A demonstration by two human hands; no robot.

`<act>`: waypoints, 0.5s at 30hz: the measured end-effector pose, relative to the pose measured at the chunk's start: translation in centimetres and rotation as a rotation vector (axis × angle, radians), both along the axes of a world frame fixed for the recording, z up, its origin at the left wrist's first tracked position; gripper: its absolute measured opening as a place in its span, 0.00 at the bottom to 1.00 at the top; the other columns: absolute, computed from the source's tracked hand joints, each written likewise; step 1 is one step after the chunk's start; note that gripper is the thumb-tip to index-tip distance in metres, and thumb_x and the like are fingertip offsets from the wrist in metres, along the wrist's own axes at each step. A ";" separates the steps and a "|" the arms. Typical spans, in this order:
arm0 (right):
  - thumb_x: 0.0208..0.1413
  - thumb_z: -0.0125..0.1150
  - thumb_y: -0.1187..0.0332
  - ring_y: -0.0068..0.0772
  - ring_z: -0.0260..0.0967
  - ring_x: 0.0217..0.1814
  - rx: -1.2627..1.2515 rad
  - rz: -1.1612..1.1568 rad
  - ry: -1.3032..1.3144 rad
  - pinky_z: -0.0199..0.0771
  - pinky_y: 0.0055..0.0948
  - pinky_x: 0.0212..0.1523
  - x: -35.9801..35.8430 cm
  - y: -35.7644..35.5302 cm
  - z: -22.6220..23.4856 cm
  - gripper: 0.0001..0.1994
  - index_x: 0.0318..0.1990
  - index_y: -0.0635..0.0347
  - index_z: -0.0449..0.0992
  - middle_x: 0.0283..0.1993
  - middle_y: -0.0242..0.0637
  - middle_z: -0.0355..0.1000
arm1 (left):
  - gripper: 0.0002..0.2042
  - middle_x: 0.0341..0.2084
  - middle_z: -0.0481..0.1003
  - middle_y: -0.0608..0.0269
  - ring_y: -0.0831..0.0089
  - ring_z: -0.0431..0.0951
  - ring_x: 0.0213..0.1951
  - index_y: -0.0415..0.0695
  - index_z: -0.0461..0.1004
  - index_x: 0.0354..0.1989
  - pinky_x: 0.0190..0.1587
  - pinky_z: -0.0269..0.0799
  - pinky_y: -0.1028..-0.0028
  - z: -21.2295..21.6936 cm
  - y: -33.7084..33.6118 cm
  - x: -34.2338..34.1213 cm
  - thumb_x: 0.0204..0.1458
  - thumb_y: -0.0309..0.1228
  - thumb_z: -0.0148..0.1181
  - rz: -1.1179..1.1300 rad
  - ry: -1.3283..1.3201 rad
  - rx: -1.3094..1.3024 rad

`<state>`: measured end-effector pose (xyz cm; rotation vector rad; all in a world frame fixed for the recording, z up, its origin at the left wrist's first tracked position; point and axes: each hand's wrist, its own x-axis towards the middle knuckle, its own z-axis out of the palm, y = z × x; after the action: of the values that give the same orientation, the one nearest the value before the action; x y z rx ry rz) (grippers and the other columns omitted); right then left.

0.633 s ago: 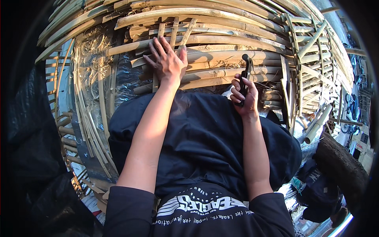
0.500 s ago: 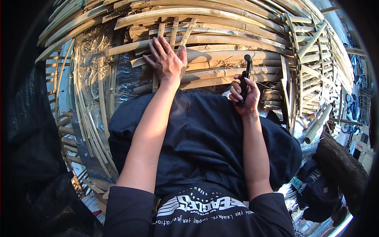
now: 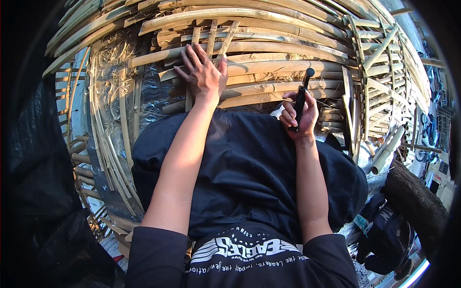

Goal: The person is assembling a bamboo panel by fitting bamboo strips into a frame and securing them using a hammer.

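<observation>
Presently we note left hand (image 3: 204, 74) spread flat at 11 o'clock, pressing bamboo strips (image 3: 269, 67) steady. Right hand (image 3: 298, 117) at 1 o'clock, fingers closed around black tool (image 3: 301, 96), tip upright, just beside strips.

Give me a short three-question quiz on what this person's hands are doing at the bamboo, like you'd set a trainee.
1. True or false: the left hand lies flat, fingers spread, on the bamboo slats.
2. What does the right hand hold?
A. a slim black tool
B. a coil of rope
C. nothing
3. Fill in: the black tool points ____ from the fist, toward the slats.

Key
1. True.
2. A: the fingers are closed round its handle.
3. Upward; its rounded tip stands above the knuckles.
</observation>
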<state>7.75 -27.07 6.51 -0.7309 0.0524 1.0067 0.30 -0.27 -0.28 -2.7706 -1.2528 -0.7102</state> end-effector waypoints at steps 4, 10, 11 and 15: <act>0.68 0.38 0.43 0.25 0.53 0.09 0.012 0.027 -0.006 0.56 0.26 0.15 0.0 0.0 -0.1 0.34 0.46 0.72 0.75 0.14 0.29 0.58 | 0.43 0.72 0.56 0.44 0.46 0.54 0.74 0.36 0.55 0.74 0.67 0.54 0.29 -0.1 0.0 0.2 0.61 0.60 0.50 0.007 0.007 -0.003; 0.68 0.38 0.44 0.26 0.55 0.08 0.041 0.032 -0.033 0.56 0.27 0.15 0.1 0.0 -0.2 0.33 0.42 0.71 0.76 0.13 0.30 0.58 | 0.43 0.72 0.55 0.43 0.46 0.52 0.75 0.35 0.54 0.74 0.68 0.51 0.29 0.4 -0.2 0.0 0.62 0.59 0.49 -0.004 0.010 -0.046; 0.68 0.38 0.44 0.26 0.55 0.08 0.040 0.031 -0.032 0.56 0.27 0.15 0.0 -0.1 -0.2 0.33 0.42 0.71 0.76 0.13 0.30 0.58 | 0.43 0.73 0.55 0.43 0.46 0.51 0.75 0.35 0.53 0.75 0.69 0.50 0.29 0.6 -0.3 0.0 0.62 0.59 0.49 -0.015 0.002 -0.070; 0.66 0.40 0.45 0.28 0.56 0.08 -0.006 0.036 -0.087 0.57 0.28 0.17 -0.3 0.3 0.3 0.31 0.38 0.71 0.74 0.12 0.31 0.59 | 0.43 0.75 0.53 0.41 0.44 0.49 0.76 0.35 0.50 0.76 0.71 0.44 0.30 0.8 -0.2 -0.2 0.64 0.59 0.44 -0.030 0.010 -0.118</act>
<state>7.44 -26.75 6.78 -0.7831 -0.0332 1.0085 0.05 -0.43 0.54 -2.8885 -1.2948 -0.6433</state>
